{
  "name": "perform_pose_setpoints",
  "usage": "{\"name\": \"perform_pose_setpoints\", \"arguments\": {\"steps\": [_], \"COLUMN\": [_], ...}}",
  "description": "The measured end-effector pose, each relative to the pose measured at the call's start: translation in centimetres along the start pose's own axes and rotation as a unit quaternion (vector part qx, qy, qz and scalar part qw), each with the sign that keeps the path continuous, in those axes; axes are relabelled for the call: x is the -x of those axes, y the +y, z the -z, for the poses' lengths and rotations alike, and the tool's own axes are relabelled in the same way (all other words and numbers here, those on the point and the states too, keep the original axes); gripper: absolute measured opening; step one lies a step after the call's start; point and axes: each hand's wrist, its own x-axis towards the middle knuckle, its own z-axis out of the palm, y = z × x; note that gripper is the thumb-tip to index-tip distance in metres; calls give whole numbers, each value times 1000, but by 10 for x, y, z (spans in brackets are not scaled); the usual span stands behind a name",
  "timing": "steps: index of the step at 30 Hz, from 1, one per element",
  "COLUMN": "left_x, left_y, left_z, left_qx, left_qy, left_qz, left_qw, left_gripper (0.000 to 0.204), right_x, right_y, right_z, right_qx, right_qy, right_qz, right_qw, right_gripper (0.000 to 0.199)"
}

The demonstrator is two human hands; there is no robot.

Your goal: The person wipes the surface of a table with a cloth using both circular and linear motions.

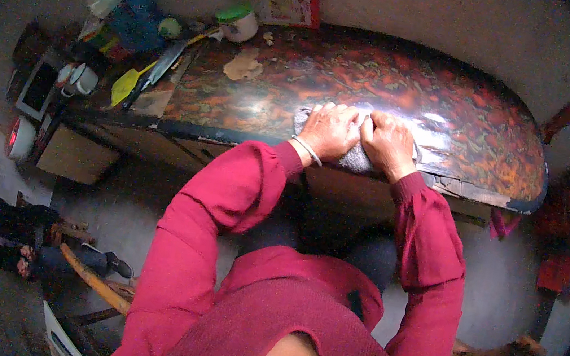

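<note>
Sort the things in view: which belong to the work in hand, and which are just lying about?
In hand:
- cloth, under both hands: left hand, right hand
- tabletop, beneath the cloth

Lying about:
- yellow swatter
- green-lidded tub
- printed sheet

Head-worn fisheye, looking down, near the tabletop [358, 75]

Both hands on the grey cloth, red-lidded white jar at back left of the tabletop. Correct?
Wrong colour: head view shows a green lid on the white jar. Rest stands: left hand and right hand on the grey cloth, jar at back left of the tabletop.
</note>
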Motion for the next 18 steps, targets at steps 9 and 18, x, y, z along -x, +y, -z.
{"name": "perform_pose_setpoints", "arguments": {"steps": [9,18], "left_x": [-51,-86], "left_y": [-37,-57], "left_z": [-13,-27], "left_qx": [3,-13], "left_qy": [-31,0], "left_qz": [46,92], "left_qw": [998,996], "left_gripper": [24,24], "right_x": [-55,-87], "right_y": [30,46], "right_z": [-34,-54], "right_qx": [15,49], "right_qy": [-31,59], "right_qz": [-45,-85], "right_qw": [998,993], "right_gripper": [31,26]}}
